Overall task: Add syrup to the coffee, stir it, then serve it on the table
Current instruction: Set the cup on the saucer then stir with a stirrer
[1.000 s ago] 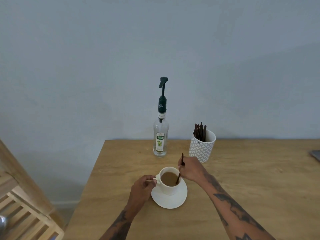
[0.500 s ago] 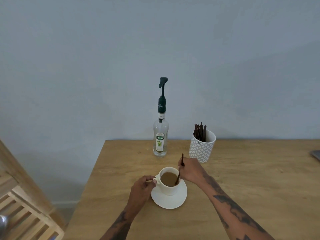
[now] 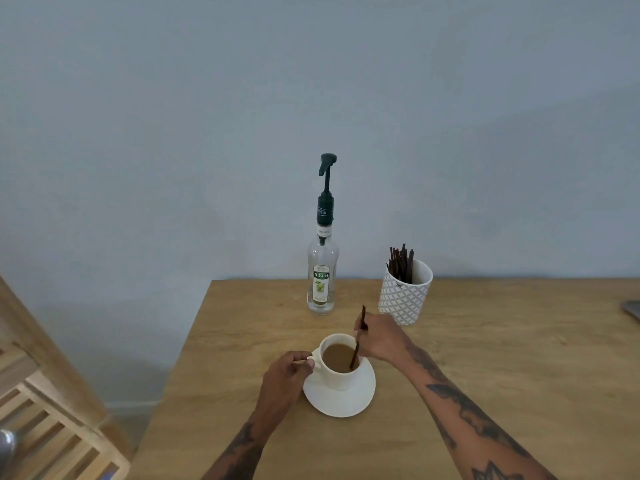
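A white cup [image 3: 341, 375] of milky coffee stands on a white saucer [image 3: 341, 400] near the front of the wooden table [image 3: 485, 341]. My left hand [image 3: 285, 375] pinches the cup's handle on its left side. My right hand [image 3: 382, 337] grips a dark stir stick [image 3: 358, 337] whose lower end dips into the coffee at the cup's right side. The clear syrup bottle [image 3: 322, 271] with a dark green pump stands upright behind the cup, near the table's far edge.
A white patterned holder [image 3: 405, 296] with several dark stir sticks stands right of the bottle. A wooden slatted rack [image 3: 52, 427] sits off the table's left side. A grey object [image 3: 632, 308] shows at the right frame edge.
The stick's lower end has shifted a little inside the cup while both hands stay in place. The cup, saucer and bottle have not moved.
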